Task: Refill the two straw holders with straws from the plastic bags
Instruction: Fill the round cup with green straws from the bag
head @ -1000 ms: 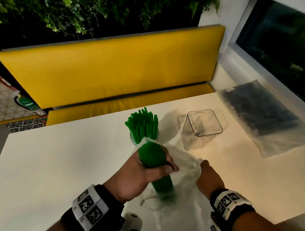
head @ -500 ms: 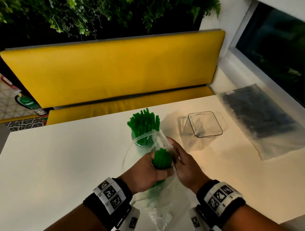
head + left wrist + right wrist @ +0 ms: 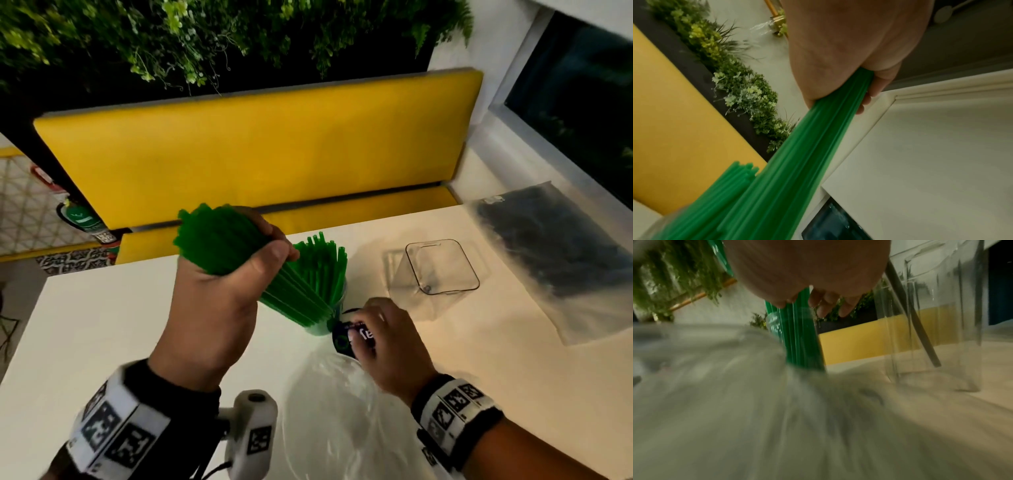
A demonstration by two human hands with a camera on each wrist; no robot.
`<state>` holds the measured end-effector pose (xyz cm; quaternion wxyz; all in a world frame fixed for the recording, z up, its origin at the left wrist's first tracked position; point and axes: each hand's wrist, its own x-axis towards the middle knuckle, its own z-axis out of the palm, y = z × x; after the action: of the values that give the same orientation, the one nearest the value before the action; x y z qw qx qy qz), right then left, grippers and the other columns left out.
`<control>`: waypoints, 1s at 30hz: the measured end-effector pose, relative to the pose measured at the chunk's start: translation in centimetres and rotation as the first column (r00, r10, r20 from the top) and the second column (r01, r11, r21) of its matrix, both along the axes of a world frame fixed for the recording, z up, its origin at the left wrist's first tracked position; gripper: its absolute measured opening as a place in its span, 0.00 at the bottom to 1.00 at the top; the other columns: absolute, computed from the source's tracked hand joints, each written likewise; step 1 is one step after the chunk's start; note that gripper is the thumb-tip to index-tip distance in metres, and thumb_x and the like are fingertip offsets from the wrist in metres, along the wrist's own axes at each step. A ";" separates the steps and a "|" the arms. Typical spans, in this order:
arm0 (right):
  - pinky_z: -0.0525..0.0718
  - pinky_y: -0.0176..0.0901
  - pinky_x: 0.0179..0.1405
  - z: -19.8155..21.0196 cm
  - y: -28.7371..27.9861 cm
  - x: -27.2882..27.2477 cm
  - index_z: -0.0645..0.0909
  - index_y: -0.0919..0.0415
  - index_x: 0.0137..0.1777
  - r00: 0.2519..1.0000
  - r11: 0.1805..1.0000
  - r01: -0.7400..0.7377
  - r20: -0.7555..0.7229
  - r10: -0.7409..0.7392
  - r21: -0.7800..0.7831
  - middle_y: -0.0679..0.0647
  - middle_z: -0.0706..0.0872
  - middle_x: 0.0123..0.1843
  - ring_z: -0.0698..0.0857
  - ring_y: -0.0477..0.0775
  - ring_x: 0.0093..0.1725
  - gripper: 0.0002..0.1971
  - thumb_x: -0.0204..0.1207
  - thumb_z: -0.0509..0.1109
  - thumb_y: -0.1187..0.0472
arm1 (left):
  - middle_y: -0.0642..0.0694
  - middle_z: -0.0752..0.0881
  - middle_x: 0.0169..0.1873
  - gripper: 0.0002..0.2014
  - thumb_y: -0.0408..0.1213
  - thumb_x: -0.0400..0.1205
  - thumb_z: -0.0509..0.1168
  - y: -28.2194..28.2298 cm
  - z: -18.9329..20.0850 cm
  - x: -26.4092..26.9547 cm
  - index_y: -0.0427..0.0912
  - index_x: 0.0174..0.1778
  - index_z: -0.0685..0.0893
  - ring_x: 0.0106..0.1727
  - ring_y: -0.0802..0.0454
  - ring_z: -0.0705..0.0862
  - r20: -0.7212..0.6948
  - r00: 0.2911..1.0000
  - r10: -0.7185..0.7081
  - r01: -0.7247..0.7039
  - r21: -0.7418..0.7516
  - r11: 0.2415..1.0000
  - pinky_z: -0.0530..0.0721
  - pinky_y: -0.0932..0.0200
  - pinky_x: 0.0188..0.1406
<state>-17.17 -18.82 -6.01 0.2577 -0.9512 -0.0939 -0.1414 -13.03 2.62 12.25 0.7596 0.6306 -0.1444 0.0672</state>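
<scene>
My left hand (image 3: 270, 240) grips a thick bundle of green straws (image 3: 222, 240), tilted, with its lower ends in the round clear holder (image 3: 342, 296), which also holds other green straws (image 3: 318, 263). In the left wrist view the bundle (image 3: 807, 154) runs down from my fist (image 3: 869, 87). My right hand (image 3: 370, 325), just right of the holder's base, pinches the slack clear bag (image 3: 335, 421) at its dark label. In the right wrist view my fingers (image 3: 824, 305) curl beside the holder (image 3: 797, 340) with the blurred bag (image 3: 735, 402) below.
A square clear holder (image 3: 442, 270) stands to the right with one dark straw (image 3: 910, 313) in it. A bag of black straws (image 3: 555, 246) lies at the far right of the white table (image 3: 102, 325). A yellow bench (image 3: 257, 147) runs behind the table.
My left hand has pulled the green bundle out of the bag and lifted it up to the round holder. My right hand has moved down to the table with the slack bag.
</scene>
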 end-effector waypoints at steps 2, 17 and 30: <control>0.81 0.43 0.50 0.5 0.2 1.2 0.83 0.54 0.58 0.998 0.997 0.064 0.026 -0.065 0.041 0.56 0.82 0.59 0.83 0.55 0.52 0.13 0.76 0.68 0.53 | 0.42 0.86 0.34 0.07 0.34 0.74 0.70 -0.6 -0.5 0.8 0.53 0.37 0.87 0.41 0.36 0.85 -0.031 0.999 0.028 -0.027 0.026 0.999 0.83 0.36 0.46; 0.81 0.49 0.52 0.8 1.2 4.9 0.82 0.46 0.60 0.998 0.979 0.000 -0.055 -0.012 -0.203 0.48 0.84 0.67 0.88 0.53 0.51 0.15 0.76 0.69 0.43 | 0.37 0.82 0.35 0.07 0.24 0.81 0.67 -2.4 -3.7 7.3 0.40 0.47 0.78 0.36 0.45 0.83 -0.326 0.903 0.280 -0.323 -0.084 0.943 0.81 0.49 0.41; 0.81 0.48 0.49 1.6 1.2 6.4 0.84 0.51 0.48 0.993 0.984 -0.112 -0.061 0.105 -0.139 0.46 0.87 0.49 0.84 0.51 0.47 0.09 0.74 0.72 0.48 | 0.41 0.82 0.33 0.09 0.28 0.76 0.69 -3.3 -4.0 9.8 0.48 0.41 0.79 0.36 0.43 0.80 -0.356 0.857 0.373 -0.415 -0.049 0.908 0.79 0.48 0.39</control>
<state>-10.75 -17.60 -4.39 0.1990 -0.9641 -0.1484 -0.0944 -3.28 -0.65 8.24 0.7804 0.6006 0.1251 0.1209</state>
